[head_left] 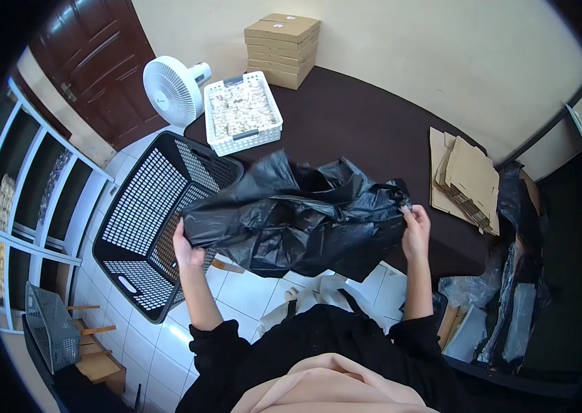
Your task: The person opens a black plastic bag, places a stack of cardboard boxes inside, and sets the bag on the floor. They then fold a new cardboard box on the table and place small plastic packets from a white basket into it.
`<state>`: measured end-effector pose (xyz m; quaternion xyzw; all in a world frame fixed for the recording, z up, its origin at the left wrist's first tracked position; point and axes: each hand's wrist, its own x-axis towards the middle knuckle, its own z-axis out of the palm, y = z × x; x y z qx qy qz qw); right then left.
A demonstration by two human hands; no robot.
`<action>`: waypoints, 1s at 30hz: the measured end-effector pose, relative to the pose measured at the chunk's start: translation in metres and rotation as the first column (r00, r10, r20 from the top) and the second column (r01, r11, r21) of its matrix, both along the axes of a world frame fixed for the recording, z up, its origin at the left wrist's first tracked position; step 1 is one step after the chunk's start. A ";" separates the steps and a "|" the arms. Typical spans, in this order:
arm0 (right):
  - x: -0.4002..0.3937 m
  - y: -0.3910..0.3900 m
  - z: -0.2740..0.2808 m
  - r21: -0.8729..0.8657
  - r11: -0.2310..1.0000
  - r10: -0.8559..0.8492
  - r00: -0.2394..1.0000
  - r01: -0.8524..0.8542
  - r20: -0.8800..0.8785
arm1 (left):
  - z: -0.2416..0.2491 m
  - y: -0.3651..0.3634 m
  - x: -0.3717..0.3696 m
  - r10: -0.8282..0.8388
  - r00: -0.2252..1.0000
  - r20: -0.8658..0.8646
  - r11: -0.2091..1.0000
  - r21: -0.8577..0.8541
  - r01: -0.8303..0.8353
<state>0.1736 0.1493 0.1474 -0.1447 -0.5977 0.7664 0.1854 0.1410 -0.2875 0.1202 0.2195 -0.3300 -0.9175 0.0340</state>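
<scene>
A crumpled black plastic bag (298, 227) is stretched sideways between my two hands, in front of my body. My left hand (188, 249) grips its left end, fingers curled behind the plastic. At the bag's upper right end, my right hand (415, 230) pinches a bunched part between thumb and fingers. The bag's folds hang over the front edge of the dark table (353, 124) and hide part of it. Beyond the bag's left end, partly behind my left hand, lies a large black perforated basket (143, 199).
A white basket (276, 131) of small pale items, a white fan (170, 91) and stacked cardboard boxes (281, 51) stand at the back. Flattened cardboard (470, 179) lies on the table's right. A grey crate (54, 327) is at lower left, plastic wrap (477, 286) at lower right.
</scene>
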 end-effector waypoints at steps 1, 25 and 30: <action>0.005 0.014 -0.007 0.177 0.984 -0.014 0.988 -0.014 0.154 | 0.006 -0.002 0.003 -0.017 0.999 0.031 1.000 0.010 0.016; -0.050 -0.125 0.132 0.875 0.483 0.450 0.866 -0.030 -0.219 | 0.093 0.023 0.048 -0.075 0.969 0.236 -0.539 -0.827 0.159; -0.063 -0.057 0.192 0.850 0.256 0.205 0.834 0.460 -0.512 | 0.123 0.015 0.022 0.063 0.952 0.301 -0.511 -0.810 0.290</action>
